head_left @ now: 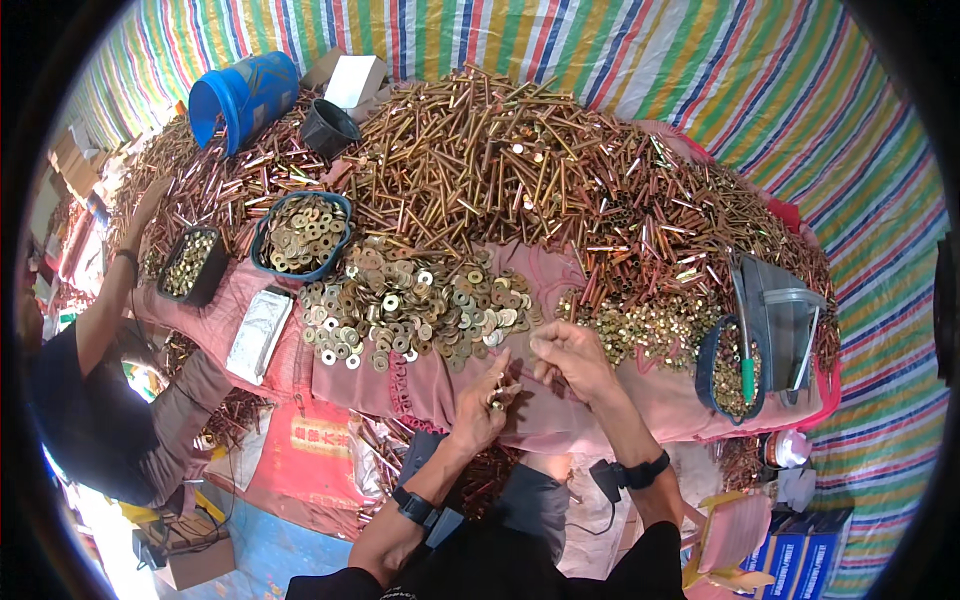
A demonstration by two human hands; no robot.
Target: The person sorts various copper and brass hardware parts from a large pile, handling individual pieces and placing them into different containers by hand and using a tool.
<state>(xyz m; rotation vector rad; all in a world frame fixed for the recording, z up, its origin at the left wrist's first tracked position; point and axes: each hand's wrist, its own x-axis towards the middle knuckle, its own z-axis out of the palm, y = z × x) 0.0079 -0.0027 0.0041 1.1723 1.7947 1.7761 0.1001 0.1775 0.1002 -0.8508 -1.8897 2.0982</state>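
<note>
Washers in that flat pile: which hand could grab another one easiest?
Probably the left hand. It sits just below the washers, though it already holds small parts. The right hand is beside the nuts instead.

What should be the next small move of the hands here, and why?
Probably the right hand reaches to the washers for another piece. The left hand holds small brass parts, both hands meet at the pink cloth, and the washers lie just beyond them.
</note>
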